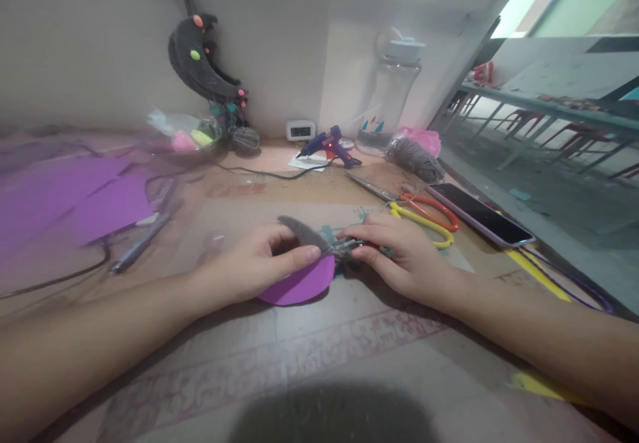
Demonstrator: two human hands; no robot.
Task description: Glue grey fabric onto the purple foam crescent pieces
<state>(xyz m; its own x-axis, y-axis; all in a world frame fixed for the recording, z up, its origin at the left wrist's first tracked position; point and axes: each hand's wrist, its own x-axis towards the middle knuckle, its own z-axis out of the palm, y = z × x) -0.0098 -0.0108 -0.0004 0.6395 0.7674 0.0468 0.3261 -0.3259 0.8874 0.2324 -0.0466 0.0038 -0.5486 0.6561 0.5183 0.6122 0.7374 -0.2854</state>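
My left hand [277, 257] is closed on a purple, round-edged sheet piece [304, 282], with the thumb pressed on top. A dark grey crescent-shaped fuzzy piece [303, 231] lies against the purple piece and sticks up past the fingers. My right hand [399, 250] pinches a small, shiny metal tool [344, 246]; its exact kind is blurred. The tool's tip meets the edge of the grey and purple pieces near my left thumb. Scissors [394, 197] with orange and yellow handles lie just beyond my right hand.
Behind are a glue gun [327, 145] with a red light, a small digital clock [300, 130], a bottle [392, 97] and grey yarn [415, 158]. A phone [479, 215] lies right, purple sheets [100, 197] and a pen [142, 243] left. A decorated grey crescent [200, 70] stands by the wall.
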